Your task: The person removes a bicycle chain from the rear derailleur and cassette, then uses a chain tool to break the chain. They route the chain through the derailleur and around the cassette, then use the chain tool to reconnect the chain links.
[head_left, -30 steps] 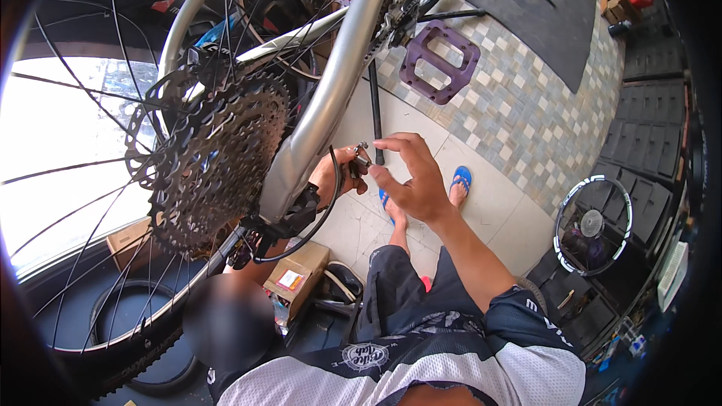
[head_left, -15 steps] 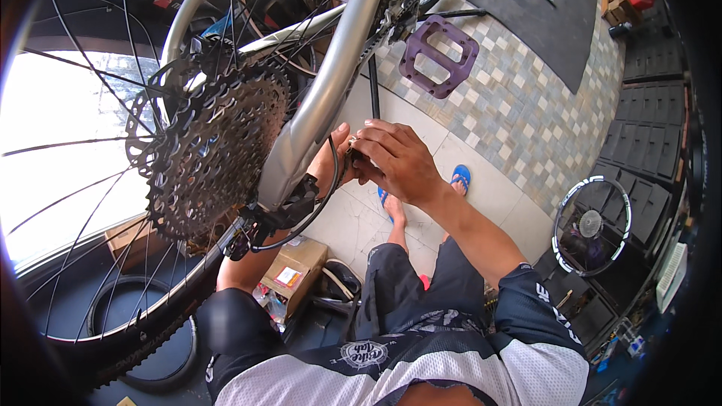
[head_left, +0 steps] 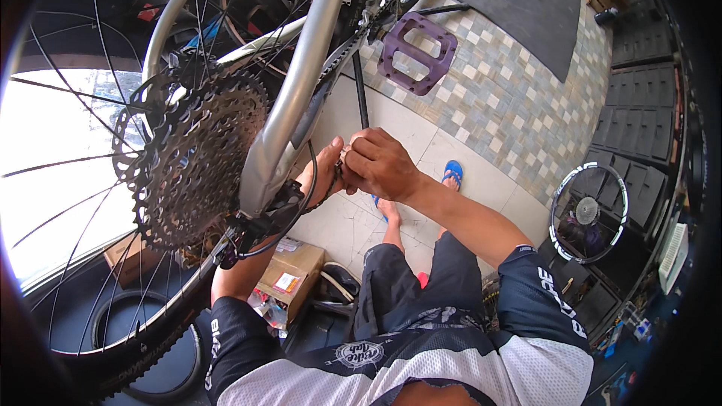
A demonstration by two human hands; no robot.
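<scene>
The rear wheel [head_left: 98,203] sits in the silver frame [head_left: 301,98], its big cassette [head_left: 195,173] mounted and the black derailleur [head_left: 263,218] hanging beneath the chainstay. So the heavy parts look fitted; what seems left, as a judgement, is the fine work on the black cable [head_left: 304,203] that loops up from the derailleur to the hands. A purple pedal [head_left: 417,53] shows above the tiled floor [head_left: 496,105], with a cardboard box [head_left: 293,278] lying on the floor near the person's knee.

The right hand [head_left: 383,165] has its grip closed, fingers pinched together on the cable end or a small fitting there; which of these is too small to tell. The left hand [head_left: 323,173], half hidden behind the chainstay, touches the same spot, its grip curled around the cable.
</scene>
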